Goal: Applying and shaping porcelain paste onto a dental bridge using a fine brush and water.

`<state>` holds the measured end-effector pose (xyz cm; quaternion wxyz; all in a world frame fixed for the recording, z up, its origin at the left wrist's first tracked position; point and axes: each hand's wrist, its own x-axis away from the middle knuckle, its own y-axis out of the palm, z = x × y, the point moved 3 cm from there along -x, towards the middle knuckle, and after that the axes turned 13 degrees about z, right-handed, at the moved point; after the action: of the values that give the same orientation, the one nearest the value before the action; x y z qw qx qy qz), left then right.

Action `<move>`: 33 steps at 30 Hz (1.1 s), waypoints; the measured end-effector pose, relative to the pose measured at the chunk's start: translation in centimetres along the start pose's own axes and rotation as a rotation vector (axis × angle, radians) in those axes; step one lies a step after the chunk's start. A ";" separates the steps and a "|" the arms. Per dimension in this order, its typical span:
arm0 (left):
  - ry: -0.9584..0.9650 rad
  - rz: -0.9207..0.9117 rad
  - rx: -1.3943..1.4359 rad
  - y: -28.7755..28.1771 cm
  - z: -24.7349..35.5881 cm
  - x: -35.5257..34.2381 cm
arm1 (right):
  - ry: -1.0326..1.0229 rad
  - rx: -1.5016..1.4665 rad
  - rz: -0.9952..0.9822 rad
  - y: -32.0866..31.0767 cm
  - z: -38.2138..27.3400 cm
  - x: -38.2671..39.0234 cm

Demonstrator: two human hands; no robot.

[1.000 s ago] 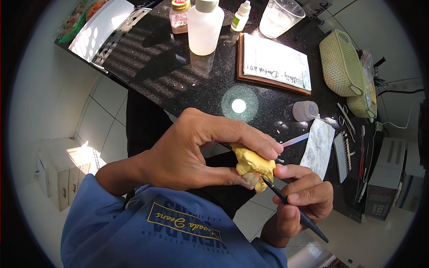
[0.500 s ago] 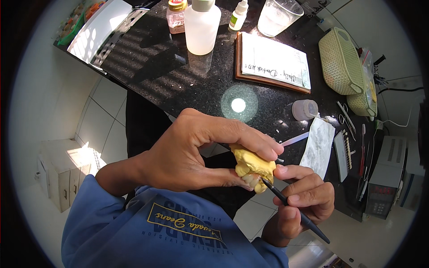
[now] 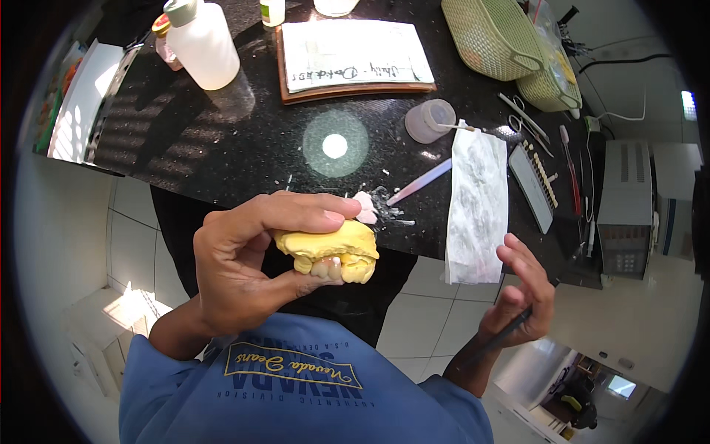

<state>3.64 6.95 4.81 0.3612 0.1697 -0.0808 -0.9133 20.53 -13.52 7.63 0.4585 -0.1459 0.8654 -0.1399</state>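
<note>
My left hand point(image 3: 240, 248) grips a yellow dental cast point(image 3: 329, 243) between thumb and fingers, above my lap near the counter edge. Along the cast's lower side sit several pale artificial teeth point(image 3: 326, 268) with some pinkish material at their necks; my thumb rests against them. Off to the right, apart from the cast, my right hand point(image 3: 521, 300) is closed on a slim black pen-like tool point(image 3: 510, 328). Its fingers are partly extended, and the tool's tip is too blurred to make out.
On the black counter point(image 3: 259, 159) lie a pink lump point(image 3: 364, 207), a translucent stick point(image 3: 421, 182), a stained white paper strip point(image 3: 477, 200), a small cup point(image 3: 429, 120), a tooth shade guide point(image 3: 532, 189) and a notepad point(image 3: 355, 55). Farther back stand a white bottle point(image 3: 203, 48) and woven baskets point(image 3: 492, 37).
The black tool's tip was at the teeth; my right hand has drawn it away to the right. My left hand has shifted left and turned the cast level. The view has moved too.
</note>
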 end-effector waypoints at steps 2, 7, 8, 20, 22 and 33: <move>-0.030 0.059 -0.019 0.7 -0.3 0.4 | -0.068 0.132 -0.142 -0.8 0.3 1.2; 0.072 0.017 -0.152 3.1 -0.8 0.3 | -0.181 0.366 -0.367 -0.6 0.6 2.9; 0.081 -0.055 -0.170 3.3 -1.0 0.3 | -0.175 0.352 -0.361 -0.7 0.7 3.0; 0.173 -0.021 -0.384 5.2 -1.1 -0.2 | -0.041 0.053 -0.157 1.1 -2.1 0.3; 0.224 -0.039 -0.424 5.3 -1.0 -0.4 | -0.055 0.038 -0.244 1.8 -2.6 -0.1; 0.270 -0.033 -0.447 5.8 -0.7 -0.4 | -0.033 -0.025 -0.272 3.0 -3.0 -0.1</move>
<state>7.84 2.97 5.84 0.3824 0.2072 0.1748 -0.8833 17.67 -10.40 8.16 0.4476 -0.2698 0.8317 -0.1873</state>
